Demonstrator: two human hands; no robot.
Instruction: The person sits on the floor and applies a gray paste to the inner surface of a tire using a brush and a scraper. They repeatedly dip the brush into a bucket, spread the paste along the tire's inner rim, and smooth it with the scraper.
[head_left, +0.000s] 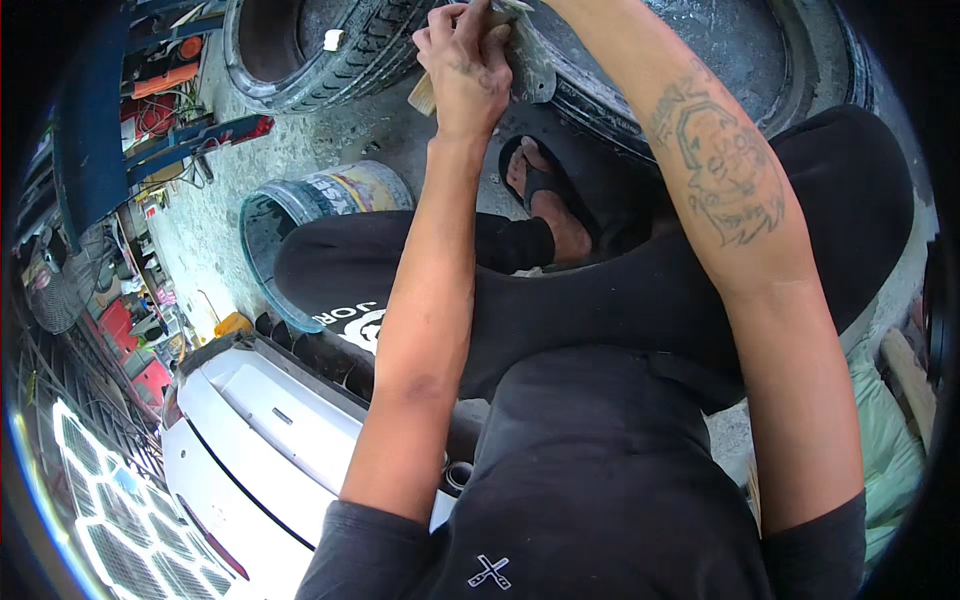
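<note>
The left hand (465, 75) was at twelve o'clock in my head view, back of the hand toward me, its fingers bent and closed over a tan piece (422, 97) whose blunt end stuck out at the hand's seven o'clock. A grey plate (533, 72) hung just beside the hand at its three o'clock; I could not tell whether the two were joined. The right forearm (690, 130) ran up past the top edge toward twelve o'clock, taking its hand out of my sight, so I could not tell how far open that was or what it held. At ten o'clock a bucket (360, 195) lay on its side near the knee, mouth toward nine; its inside was shaded, and I could not make out any contents. One tyre (375, 55) stood at eleven, with a white bit (333, 40) at its inner edge. A second tyre (600, 112), between one and two, ringed a mottled grey surface that I could not identify as floor or liquid. At ten, farther out, a blue rack (90, 130) had an orange tool (165, 80) and a red coil (155, 115) beside it. A pale green sack (890, 450) lay near four, its contents hidden.
</note>
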